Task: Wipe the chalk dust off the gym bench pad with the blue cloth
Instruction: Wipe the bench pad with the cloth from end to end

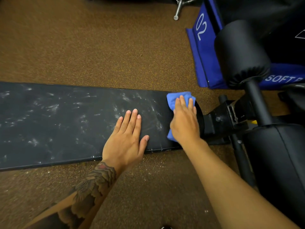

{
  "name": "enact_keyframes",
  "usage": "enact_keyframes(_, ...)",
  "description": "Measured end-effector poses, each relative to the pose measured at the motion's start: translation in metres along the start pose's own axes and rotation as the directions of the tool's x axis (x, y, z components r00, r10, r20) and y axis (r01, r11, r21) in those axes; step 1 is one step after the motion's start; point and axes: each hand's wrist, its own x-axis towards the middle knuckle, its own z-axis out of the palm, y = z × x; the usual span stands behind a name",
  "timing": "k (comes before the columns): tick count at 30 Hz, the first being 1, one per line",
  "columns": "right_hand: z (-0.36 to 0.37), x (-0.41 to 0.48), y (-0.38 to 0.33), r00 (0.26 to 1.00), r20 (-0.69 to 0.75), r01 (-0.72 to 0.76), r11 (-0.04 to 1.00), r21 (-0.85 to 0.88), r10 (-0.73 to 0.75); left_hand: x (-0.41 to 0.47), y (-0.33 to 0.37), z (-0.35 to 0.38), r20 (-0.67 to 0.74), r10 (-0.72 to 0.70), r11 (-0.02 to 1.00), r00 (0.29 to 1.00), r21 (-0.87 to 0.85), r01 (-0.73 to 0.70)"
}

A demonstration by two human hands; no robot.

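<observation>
A long black bench pad (54,123) runs across the view from the left edge to the centre right, smeared with white chalk dust along most of its length. My right hand (184,123) presses the bunched blue cloth (173,100) flat against the pad's right end; the cloth shows above and below the hand. My left hand (128,141) lies flat on the pad just left of it, fingers spread, holding nothing.
Brown speckled gym flooring (99,47) surrounds the bench. The bench's black metal frame (221,119) and black foam rollers (241,53) stand to the right. A blue soft box marked "02" (202,47) sits at the upper right, and a metal bar end (177,12) at the top.
</observation>
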Motion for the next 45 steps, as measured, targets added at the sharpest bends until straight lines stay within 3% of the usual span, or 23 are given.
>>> enact_keyframes(3,0.003,0.014,-0.015,1.0,0.009,-0.017,1.0,-0.002,0.017,0.0,0.001,0.001,0.002,0.0,1.0,1.0,-0.001,0.0)
enact_keyframes(8,0.012,-0.068,-0.016,0.972,-0.008,0.236,0.971,0.046,-0.236,0.001,0.0,0.001,0.006,0.002,1.0,1.0,0.006,-0.002)
enact_keyframes(11,0.01,-0.115,0.003,0.953,0.02,0.301,0.951,0.072,-0.304,0.001,0.0,0.001,-0.002,0.003,1.0,1.0,-0.001,-0.003)
enact_keyframes(13,0.006,-0.116,0.02,0.959,0.004,0.281,0.957,0.07,-0.282,0.001,-0.001,0.001,-0.004,0.0,1.0,1.0,-0.008,0.0)
enact_keyframes(19,0.002,-0.024,0.023,0.999,-0.04,0.015,1.0,0.007,-0.015,0.0,-0.001,0.003,0.014,0.002,1.0,1.0,-0.005,-0.002)
enact_keyframes(23,0.003,-0.003,-0.022,0.996,-0.03,0.087,0.996,-0.008,-0.087,0.0,-0.001,0.002,0.018,-0.007,1.0,1.0,-0.01,0.007)
enact_keyframes(29,0.014,-0.076,-0.02,0.95,-0.017,0.313,0.949,0.03,-0.313,0.001,-0.002,0.001,0.017,-0.002,1.0,1.0,-0.021,0.003)
enact_keyframes(37,0.005,-0.026,-0.018,0.987,0.026,0.158,0.987,-0.028,-0.157,0.0,0.0,-0.002,0.012,-0.004,0.999,1.0,-0.036,0.004)
enact_keyframes(45,0.012,-0.024,-0.014,0.987,-0.004,0.161,0.985,-0.06,-0.162,-0.006,-0.017,-0.026,-0.012,-0.059,0.985,0.998,-0.162,0.056)
